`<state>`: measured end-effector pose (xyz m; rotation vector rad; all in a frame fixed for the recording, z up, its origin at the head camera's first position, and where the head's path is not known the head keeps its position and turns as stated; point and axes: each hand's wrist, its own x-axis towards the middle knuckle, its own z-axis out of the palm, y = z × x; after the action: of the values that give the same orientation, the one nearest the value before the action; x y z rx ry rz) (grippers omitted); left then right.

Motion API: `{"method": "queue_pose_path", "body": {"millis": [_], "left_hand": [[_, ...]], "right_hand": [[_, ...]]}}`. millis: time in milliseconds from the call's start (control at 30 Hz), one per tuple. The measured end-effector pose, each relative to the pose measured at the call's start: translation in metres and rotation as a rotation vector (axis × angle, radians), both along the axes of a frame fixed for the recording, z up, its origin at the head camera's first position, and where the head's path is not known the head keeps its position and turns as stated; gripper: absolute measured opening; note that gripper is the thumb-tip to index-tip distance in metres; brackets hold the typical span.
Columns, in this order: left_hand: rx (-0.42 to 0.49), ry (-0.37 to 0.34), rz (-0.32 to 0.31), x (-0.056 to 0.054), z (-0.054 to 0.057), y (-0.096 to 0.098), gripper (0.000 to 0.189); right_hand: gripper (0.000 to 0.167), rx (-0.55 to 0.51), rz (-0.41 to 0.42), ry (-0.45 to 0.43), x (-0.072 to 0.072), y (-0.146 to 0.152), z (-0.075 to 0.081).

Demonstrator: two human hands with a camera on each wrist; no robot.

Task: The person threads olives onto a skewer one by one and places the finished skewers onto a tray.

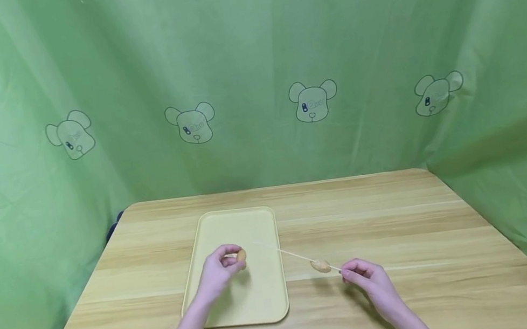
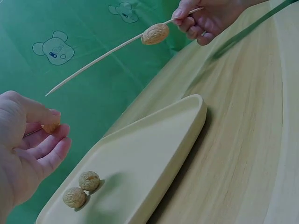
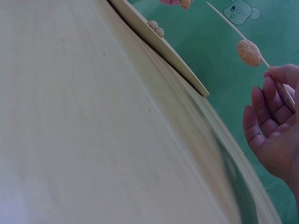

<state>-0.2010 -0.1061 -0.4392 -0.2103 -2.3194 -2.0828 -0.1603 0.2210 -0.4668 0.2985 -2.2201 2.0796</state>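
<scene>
1. Head view: a pale yellow tray (image 1: 236, 224) is lying on the wooden bench (image 1: 360, 202); the left hand (image 1: 215, 275) is hovering over the tray, its fingers clamping a small brown ball (image 1: 241, 255); the right hand (image 1: 376, 286) is holding a thin skewer (image 1: 298, 256) to the right of the tray, its fingers pinching together on the stick; a wrinkled brown piece (image 1: 321, 266) is sitting threaded on the skewer, also right of the tray; the skewer's far end is extending over the tray; a green curtain (image 1: 244, 36) printed with bear heads is hanging beyond the tray.
2. Left wrist view: two loose balls (image 2: 74, 198) are resting side by side in the tray; above the tray, the left fingers are gripping the held ball and partly hiding it; the skewer's sharp tip is pointing free, apart from that ball.
3. Right wrist view: outside the tray, the right thumb and fingertips are pinching the skewer, the wrinkled brown piece sitting just past them; the loose balls are showing over the tray's rim.
</scene>
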Motion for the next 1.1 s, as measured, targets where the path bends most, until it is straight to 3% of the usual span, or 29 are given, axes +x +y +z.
{"method": "queue_pose_path", "body": {"millis": [200,500,867,1100], "left_hand": [[0.024,0.014,-0.072,0.000,-0.002,0.000,0.033],[-0.005,0.060,-0.050,0.000,-0.004,-0.002,0.027],[0.043,0.022,-0.085,0.000,-0.001,-0.005,0.028],[0.053,0.013,-0.112,0.001,0.002,-0.007,0.030]], "right_hand": [[0.018,0.039,0.023,-0.040,0.001,0.005,-0.002],[0.018,0.083,0.050,-0.033,0.004,0.009,-0.002],[0.015,0.088,0.093,0.000,0.003,0.015,-0.005],[0.014,0.101,0.078,0.019,0.005,0.015,-0.004]]}}
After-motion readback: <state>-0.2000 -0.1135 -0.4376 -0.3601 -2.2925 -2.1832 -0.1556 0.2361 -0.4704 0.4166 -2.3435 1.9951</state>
